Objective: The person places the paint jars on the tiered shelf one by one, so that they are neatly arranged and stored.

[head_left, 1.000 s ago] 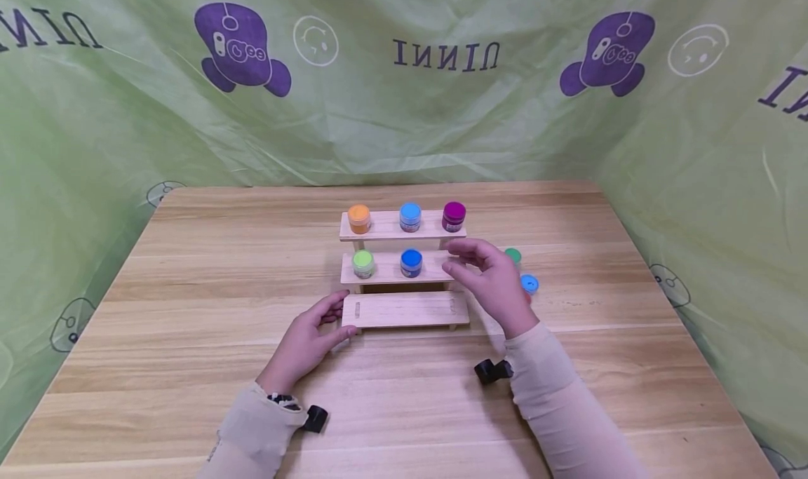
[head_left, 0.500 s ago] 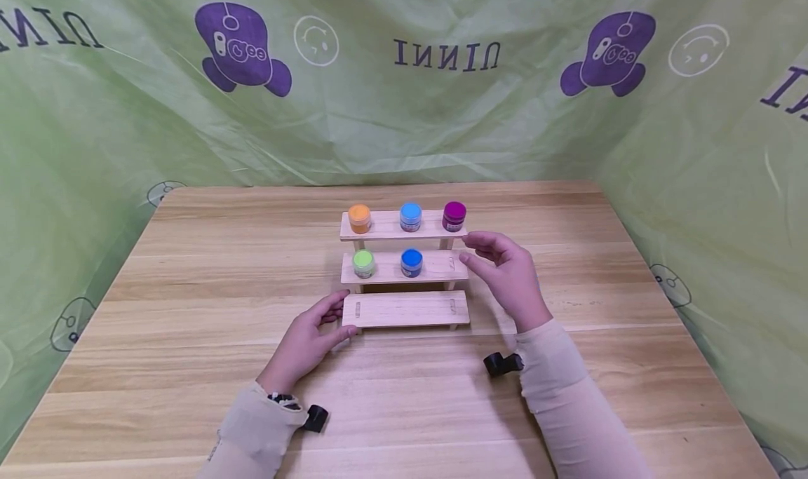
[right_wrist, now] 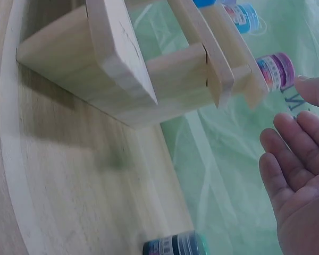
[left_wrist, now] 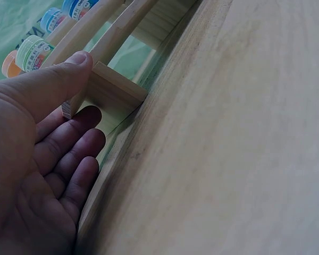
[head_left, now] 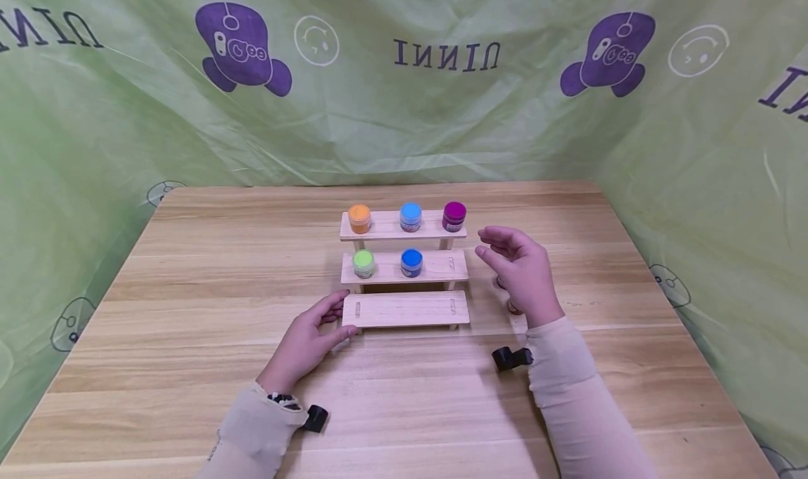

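Note:
A three-step wooden stand [head_left: 404,309] stands mid-table, its lowest plank bare on top. My left hand [head_left: 304,344] grips the left end of that plank, thumb [left_wrist: 69,79] at the front edge and index finger behind. My right hand [head_left: 520,272] hovers to the right of the stand, fingers loosely bent, palm holding nothing. Small paint jars line the steps: orange [head_left: 359,219], light blue [head_left: 410,217] and purple [head_left: 454,217] on top. Light green [head_left: 363,264] and dark blue [head_left: 412,263] jars sit on the middle step, towards its left and centre.
More jars stand right of the stand, mostly hidden under my right hand; one green-lidded jar [right_wrist: 173,244] shows in the right wrist view. A green printed cloth [head_left: 404,128] hangs behind the wooden table [head_left: 221,254] and along both sides.
My right hand has drawn away from the middle step to the right and slightly back, now covering most of the loose jars. The left hand and the jars on the stand have not moved.

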`<control>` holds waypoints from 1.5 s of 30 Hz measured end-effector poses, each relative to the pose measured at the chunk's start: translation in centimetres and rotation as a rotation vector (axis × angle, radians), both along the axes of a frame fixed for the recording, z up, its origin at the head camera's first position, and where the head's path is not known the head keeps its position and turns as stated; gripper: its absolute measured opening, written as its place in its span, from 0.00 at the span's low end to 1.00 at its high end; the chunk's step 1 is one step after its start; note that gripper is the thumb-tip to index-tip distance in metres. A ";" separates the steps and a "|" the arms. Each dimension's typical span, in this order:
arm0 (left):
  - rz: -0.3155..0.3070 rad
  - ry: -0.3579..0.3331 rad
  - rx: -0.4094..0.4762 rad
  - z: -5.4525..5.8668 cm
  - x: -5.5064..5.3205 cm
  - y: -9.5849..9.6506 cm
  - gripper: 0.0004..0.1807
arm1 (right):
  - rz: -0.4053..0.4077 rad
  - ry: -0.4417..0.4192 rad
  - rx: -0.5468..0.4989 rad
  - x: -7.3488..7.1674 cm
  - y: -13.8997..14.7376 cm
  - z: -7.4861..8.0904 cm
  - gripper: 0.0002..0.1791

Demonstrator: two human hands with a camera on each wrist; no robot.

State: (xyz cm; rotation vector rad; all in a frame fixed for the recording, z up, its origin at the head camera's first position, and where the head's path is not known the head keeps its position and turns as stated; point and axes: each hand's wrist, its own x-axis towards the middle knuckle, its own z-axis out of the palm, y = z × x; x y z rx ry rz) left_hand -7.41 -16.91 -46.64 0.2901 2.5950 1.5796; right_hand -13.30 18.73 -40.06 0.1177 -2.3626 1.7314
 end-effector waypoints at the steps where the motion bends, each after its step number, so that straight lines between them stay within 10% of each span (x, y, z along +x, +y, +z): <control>1: 0.000 0.000 0.000 0.0 0.0 0.0 0.37 | -0.004 0.000 -0.003 0.0 0.1 0.0 0.22; 45: -0.002 0.005 0.001 -0.1 -0.1 0.0 0.37 | -0.142 -0.157 -0.078 -1.5 3.9 -2.3 0.24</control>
